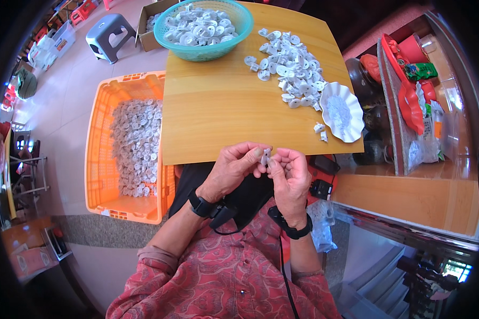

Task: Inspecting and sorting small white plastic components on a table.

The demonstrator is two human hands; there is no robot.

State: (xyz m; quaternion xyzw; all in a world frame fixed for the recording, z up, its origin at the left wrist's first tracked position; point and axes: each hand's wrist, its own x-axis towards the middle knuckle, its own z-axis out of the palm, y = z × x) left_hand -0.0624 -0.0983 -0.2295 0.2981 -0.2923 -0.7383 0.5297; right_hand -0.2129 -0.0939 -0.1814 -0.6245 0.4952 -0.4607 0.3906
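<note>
My left hand (pixel 234 167) and my right hand (pixel 291 175) meet just below the near edge of the wooden table (pixel 218 106). Between their fingertips they pinch one small white plastic piece (pixel 265 156). A heap of similar white pieces (pixel 292 69) lies on the table's right half, beside a white scalloped dish (pixel 342 112) holding tiny white bits. Two loose pieces (pixel 321 131) lie near the dish. A teal basket (pixel 203 26) full of white pieces stands at the table's far edge.
An orange crate (pixel 130 143) with many grey-white pieces sits on the floor at the left. A grey stool (pixel 108 34) and a cardboard box (pixel 150 21) stand beyond it. At the right is a shelf with red trays (pixel 410 101) and bags.
</note>
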